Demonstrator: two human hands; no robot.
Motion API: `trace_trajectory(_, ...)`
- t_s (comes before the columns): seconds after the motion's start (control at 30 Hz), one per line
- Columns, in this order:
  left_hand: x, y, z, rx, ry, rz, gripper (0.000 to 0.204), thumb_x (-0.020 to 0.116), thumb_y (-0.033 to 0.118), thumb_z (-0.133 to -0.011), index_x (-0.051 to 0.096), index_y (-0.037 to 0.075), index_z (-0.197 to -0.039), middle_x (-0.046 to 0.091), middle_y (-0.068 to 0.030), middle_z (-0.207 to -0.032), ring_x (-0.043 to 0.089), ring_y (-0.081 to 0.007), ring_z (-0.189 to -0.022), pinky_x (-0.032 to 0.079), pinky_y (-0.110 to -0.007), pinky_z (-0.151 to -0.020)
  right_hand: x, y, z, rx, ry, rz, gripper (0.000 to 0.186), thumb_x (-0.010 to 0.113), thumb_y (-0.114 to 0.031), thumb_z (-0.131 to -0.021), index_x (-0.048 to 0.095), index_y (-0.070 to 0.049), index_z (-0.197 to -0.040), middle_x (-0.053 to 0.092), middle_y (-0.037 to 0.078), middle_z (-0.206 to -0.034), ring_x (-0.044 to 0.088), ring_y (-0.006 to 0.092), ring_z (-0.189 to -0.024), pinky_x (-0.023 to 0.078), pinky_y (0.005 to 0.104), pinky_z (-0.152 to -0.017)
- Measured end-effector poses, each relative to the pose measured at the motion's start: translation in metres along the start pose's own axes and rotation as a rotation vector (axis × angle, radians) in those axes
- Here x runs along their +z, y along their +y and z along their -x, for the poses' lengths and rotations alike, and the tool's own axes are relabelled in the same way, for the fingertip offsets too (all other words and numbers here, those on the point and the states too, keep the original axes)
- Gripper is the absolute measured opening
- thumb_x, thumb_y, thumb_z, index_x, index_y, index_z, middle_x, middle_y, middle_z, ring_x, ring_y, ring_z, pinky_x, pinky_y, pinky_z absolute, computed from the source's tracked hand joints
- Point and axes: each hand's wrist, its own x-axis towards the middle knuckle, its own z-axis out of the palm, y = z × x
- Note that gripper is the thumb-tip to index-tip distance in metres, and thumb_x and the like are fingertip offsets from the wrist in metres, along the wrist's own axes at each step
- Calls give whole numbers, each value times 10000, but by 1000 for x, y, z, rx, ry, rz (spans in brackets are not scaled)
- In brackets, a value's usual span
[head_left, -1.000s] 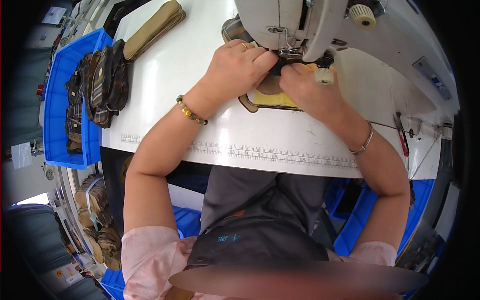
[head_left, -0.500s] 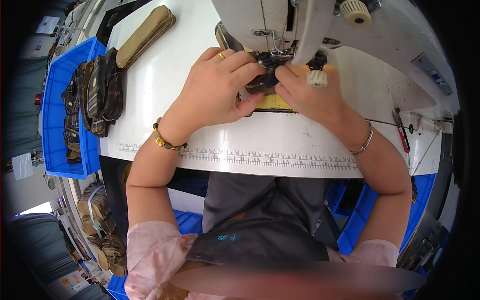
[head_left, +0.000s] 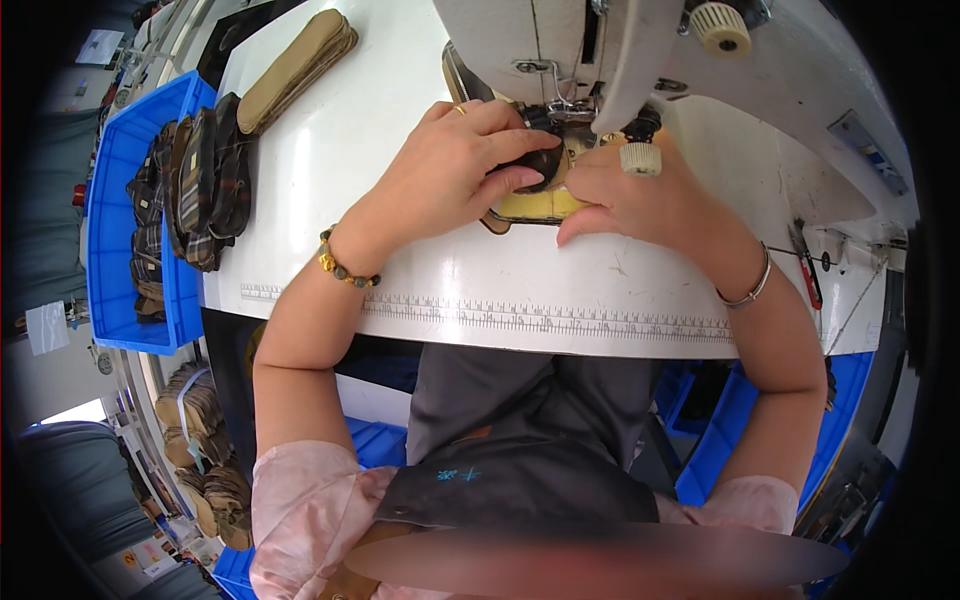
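My left hand (head_left: 445,175) pinches a dark, rounded shoe piece (head_left: 543,163) between thumb and fingers, just in front of the presser foot of a white sewing machine (head_left: 490,35). Below the piece lies a yellow strip (head_left: 540,206) on the machine bed, and a tan-edged part (head_left: 494,223) pokes out under my left thumb. On the other side of the needle, my right hand (head_left: 640,195) rests by the bed with fingers bent and its thumb stretched away from them. Nothing shows between that thumb and the fingers. The machine's knob (head_left: 640,158) partly covers the right hand.
Plaid shoe parts (head_left: 208,185) lean at the table's left edge beside a blue bin (head_left: 120,300). A stack of tan soles (head_left: 295,75) lies behind them. A printed ruler (head_left: 480,313) runs along the front edge. Red-handled snips (head_left: 808,270) lie at right.
The dark piece has been drawn slightly clear of the presser foot, showing more of it. My right hand has come off it, thumb swinging out towards me. The yellow strip shows more.
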Motion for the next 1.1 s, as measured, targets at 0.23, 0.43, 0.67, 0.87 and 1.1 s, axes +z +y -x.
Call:
trace_trajectory(0.23, 0, 4, -2, 30, 7, -27, 304, 737, 250, -865, 721, 149, -1151, 641, -8, -971, 636, -210, -930, 447, -367, -858, -4, 0, 4, -21, 57, -16, 162, 756, -266, -793, 677, -125, -789, 615, 50, -638, 626, 260, -572, 469, 394, -521)
trace_trajectory(0.43, 12, 0, -4, 52, 66, -119, 214, 731, 208, -864, 722, 149, -1069, 633, 7, -952, 639, -208, -953, 458, -399, -926, -3, -15, 5, 25, -49, 7, 148, 688, -128, -790, 741, -87, -922, 614, 85, -597, 612, 265, -531, 470, 393, -517)
trace_trajectory(0.67, 10, -10, -3, 29, 107, -40, 174, 734, 190, -855, 742, 149, -1024, 634, 12, -919, 639, -197, -955, 451, -415, -999, -4, -25, 0, 67, -79, -52, 233, 652, -83, -791, 751, -32, -995, 603, 104, -574, 601, 275, -507, 457, 398, -502)
trace_trajectory(0.87, 4, -2, -6, 37, -19, -94, 188, 736, 192, -850, 745, 143, -1032, 637, 12, -923, 631, -198, -959, 437, -426, -1033, -5, -24, -1, 68, -115, -32, 226, 643, -73, -784, 748, -30, -979, 592, 110, -558, 599, 282, -500, 450, 391, -480)
trace_trajectory(1.1, 2, 1, -8, 3, -25, -63, 165, 715, 190, -873, 751, 142, -1027, 642, 4, -923, 628, -205, -984, 439, -418, -1012, -6, -26, 0, 93, -151, -42, 259, 646, -72, -779, 757, -45, -1012, 603, 104, -564, 612, 272, -508, 467, 386, -500)
